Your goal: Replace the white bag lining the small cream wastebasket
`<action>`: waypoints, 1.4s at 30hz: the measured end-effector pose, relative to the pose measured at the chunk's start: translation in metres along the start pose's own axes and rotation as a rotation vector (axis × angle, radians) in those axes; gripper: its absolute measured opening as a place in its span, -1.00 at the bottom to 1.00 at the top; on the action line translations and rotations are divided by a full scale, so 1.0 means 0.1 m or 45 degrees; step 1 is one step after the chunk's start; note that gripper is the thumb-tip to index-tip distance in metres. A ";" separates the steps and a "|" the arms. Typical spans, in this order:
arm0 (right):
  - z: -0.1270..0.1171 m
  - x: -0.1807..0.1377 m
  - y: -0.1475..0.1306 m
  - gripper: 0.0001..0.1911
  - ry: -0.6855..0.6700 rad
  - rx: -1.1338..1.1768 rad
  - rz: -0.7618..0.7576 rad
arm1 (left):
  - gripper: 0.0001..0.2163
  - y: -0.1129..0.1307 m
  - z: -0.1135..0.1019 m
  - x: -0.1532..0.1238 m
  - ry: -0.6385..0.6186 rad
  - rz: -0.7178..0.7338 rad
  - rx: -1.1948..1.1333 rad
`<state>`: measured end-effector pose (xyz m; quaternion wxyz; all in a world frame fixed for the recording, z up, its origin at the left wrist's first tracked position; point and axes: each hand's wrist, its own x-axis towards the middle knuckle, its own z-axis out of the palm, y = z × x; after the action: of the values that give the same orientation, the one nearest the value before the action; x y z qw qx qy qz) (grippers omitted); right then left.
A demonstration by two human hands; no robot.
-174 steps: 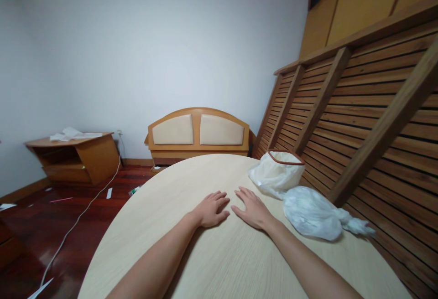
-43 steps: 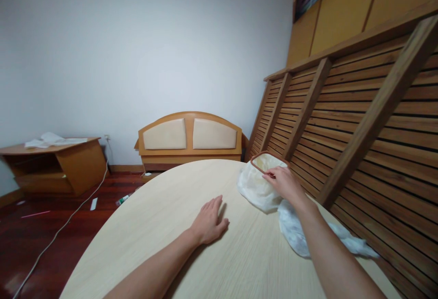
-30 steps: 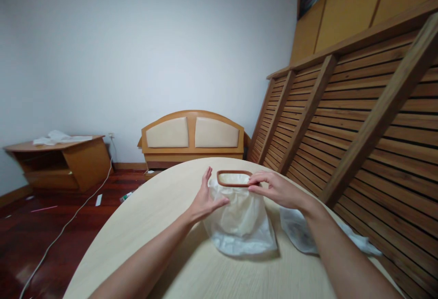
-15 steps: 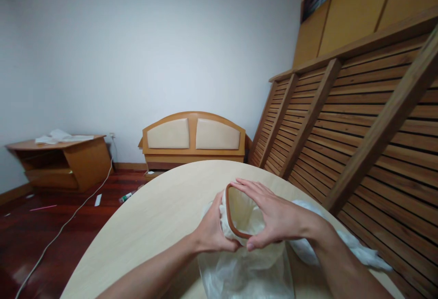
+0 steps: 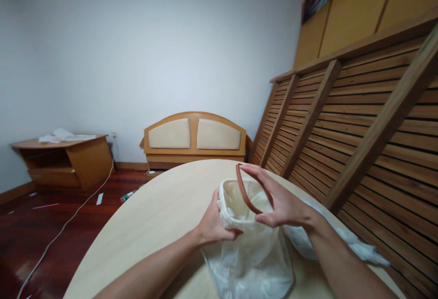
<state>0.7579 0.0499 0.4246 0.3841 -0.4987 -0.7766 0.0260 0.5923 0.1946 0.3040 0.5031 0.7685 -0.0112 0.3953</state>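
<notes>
White-lined, the bin (image 5: 226, 217) was clasped by the left hand (image 5: 214, 224) while the right hand (image 5: 282, 202) gripped a brown ring (image 5: 242, 188); a bag (image 5: 303, 242) lay toward the surface's (image 5: 153, 226) right edge.

A round, pale table (image 5: 153, 217) carries a white plastic bag (image 5: 301, 243).

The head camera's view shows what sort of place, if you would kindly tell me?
Probably a bedroom: a padded headboard stands by the wall, a slatted wooden frame stands at right, and a low cabinet sits at left.
</notes>
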 end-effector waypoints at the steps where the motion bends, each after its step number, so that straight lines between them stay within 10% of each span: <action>1: -0.07 -0.02 -0.05 0.03 0.055 0.055 -0.007 | -0.05 -0.03 -0.05 0.02 0.026 -0.012 0.013; 6: -0.23 -0.09 -0.53 0.05 -0.100 0.111 -0.004 | -0.06 -0.22 -0.40 0.10 0.196 -0.097 0.066; 11: 0.51 -0.17 -0.84 0.04 -0.671 -0.073 0.188 | 0.00 -0.34 -0.59 0.12 0.201 -0.202 0.011; 16: 1.20 -0.34 -0.69 -0.28 -0.866 -0.215 0.290 | 0.28 -0.31 -0.90 0.12 -0.167 -0.340 0.016; 20: 0.95 -0.24 -0.44 -0.11 -0.992 -0.075 0.366 | 0.14 -0.32 -1.34 0.13 -0.296 -0.546 0.274; 24: 0.54 -0.04 0.06 -0.61 -0.671 -0.378 0.970 | -0.35 -0.47 -1.55 0.15 -0.176 -0.930 0.648; 29: 0.63 -0.02 0.74 -0.52 -0.357 -0.684 1.352 | -0.60 -0.63 -1.53 0.13 0.050 -1.089 1.039; 35: 0.92 -0.08 1.00 -0.73 -0.249 -0.651 1.388 | -0.89 -0.61 -1.56 0.08 0.094 -1.113 1.130; 42: 0.48 0.24 0.96 -0.70 0.274 -0.612 1.163 | -0.83 -0.29 -1.54 0.30 0.387 -0.852 0.741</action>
<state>0.7954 0.1336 0.3634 0.2861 -0.8602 -0.4203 -0.0394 0.5330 0.3412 0.3281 0.3623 0.7725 0.4223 0.3059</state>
